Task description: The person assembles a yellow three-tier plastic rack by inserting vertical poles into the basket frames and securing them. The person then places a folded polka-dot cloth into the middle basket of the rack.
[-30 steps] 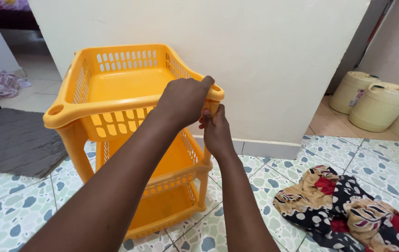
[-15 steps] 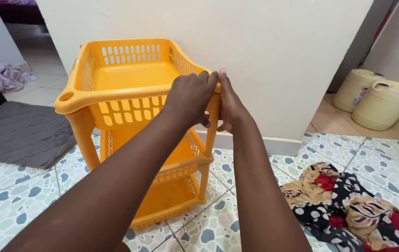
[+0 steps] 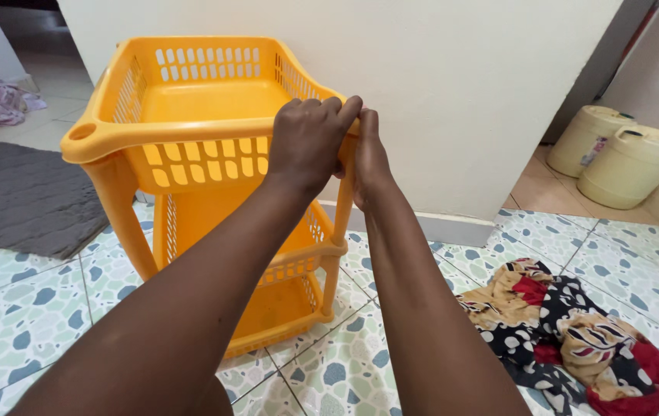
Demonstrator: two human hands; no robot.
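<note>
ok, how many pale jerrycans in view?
2. Both stand on the floor at the far right past the wall: the nearer jerrycan and the farther jerrycan just left of it, touching. More may be hidden behind the wall.

Rack (image 3: 191,115): smooth, slightly glossy orange plastic with perforated walls. Floor (image 3: 21,308): glossy glazed tile. Mat (image 3: 21,196): matt grey pile. Cloth (image 3: 568,339): soft printed fabric. Jerrycans (image 3: 630,166): matt cream plastic.
</note>
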